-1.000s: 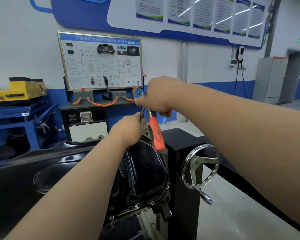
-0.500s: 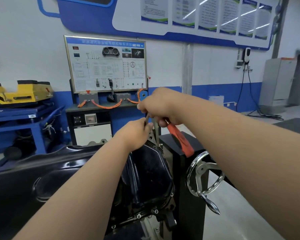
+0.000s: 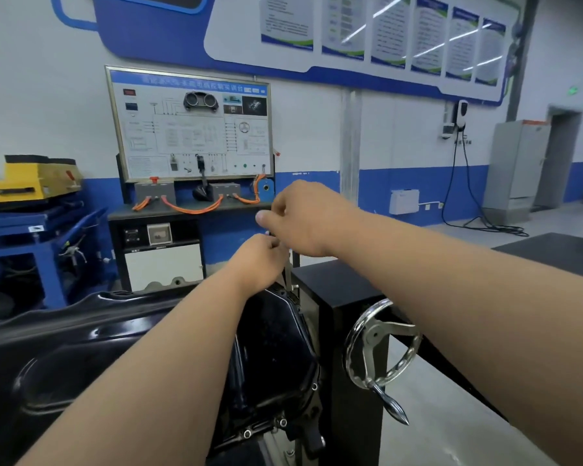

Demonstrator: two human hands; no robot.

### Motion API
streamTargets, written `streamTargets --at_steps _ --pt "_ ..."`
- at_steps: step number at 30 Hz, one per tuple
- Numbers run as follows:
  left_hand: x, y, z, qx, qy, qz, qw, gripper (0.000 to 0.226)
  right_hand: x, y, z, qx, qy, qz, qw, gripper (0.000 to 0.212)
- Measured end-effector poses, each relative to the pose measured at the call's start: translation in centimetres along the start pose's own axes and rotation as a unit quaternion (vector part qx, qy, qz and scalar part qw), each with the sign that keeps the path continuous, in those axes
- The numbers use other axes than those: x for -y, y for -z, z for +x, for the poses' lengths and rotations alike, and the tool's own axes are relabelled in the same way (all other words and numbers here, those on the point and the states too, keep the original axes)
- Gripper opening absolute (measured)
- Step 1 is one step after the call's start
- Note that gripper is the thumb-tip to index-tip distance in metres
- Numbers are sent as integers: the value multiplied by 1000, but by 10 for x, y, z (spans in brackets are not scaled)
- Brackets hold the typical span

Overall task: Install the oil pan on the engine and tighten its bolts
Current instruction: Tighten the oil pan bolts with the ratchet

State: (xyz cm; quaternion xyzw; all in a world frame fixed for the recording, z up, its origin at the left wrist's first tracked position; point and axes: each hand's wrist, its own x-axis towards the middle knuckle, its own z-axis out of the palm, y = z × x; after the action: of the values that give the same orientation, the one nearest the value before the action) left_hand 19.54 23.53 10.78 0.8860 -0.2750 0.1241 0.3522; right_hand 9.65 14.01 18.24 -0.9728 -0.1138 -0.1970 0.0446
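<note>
The black oil pan (image 3: 276, 348) sits against the engine on the stand, and bolts (image 3: 247, 433) show along its lower flange. At the pan's top edge my left hand (image 3: 260, 260) curls its fingers around the head of a ratchet. A thin metal shaft (image 3: 287, 274) runs down from that hand to the flange. Just above and to the right, my right hand (image 3: 303, 216) is curled, thumb and fingers closed. The ratchet's orange handle is hidden behind that hand and forearm.
A chrome hand wheel (image 3: 381, 344) with a pointed knob sticks out of the black stand column (image 3: 347, 331), right under my right forearm. A black moulded cover (image 3: 64, 351) lies to the left. Behind stand a training panel (image 3: 189, 126) and a blue bench (image 3: 31, 227).
My right hand has swung the orange handle from pointing down round to the right, and it is now out of sight behind the arm. The left hand stayed at the pan's top edge.
</note>
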Motion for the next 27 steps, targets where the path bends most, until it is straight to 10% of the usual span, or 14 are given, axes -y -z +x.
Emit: streamTargets --at_steps 3,6,10,13,17,23,27 --pt "-1 0 -2 17 -5 6 1000 34 -5 3 8 -77 160 -246 953 29" --pt "4 1 -3 0 17 -24 1000 36 0 15 16 -43 160 -255 953 33" --pt "2 1 -9 -69 49 1 996 32 17 5 23 -14 -12 6 1000 32" --pt "3 4 -14 -87 51 74 992 25 33 4 25 72 -197 378 902 25" --pt "1 7 -22 -129 39 64 989 17 41 5 29 81 -225 468 851 19" --pt "-4 9 -28 -112 2 51 992 33 29 2 19 -21 -59 80 995 29" --pt "-10 11 -32 -43 -14 71 996 30 11 10 14 -50 141 -268 952 28"
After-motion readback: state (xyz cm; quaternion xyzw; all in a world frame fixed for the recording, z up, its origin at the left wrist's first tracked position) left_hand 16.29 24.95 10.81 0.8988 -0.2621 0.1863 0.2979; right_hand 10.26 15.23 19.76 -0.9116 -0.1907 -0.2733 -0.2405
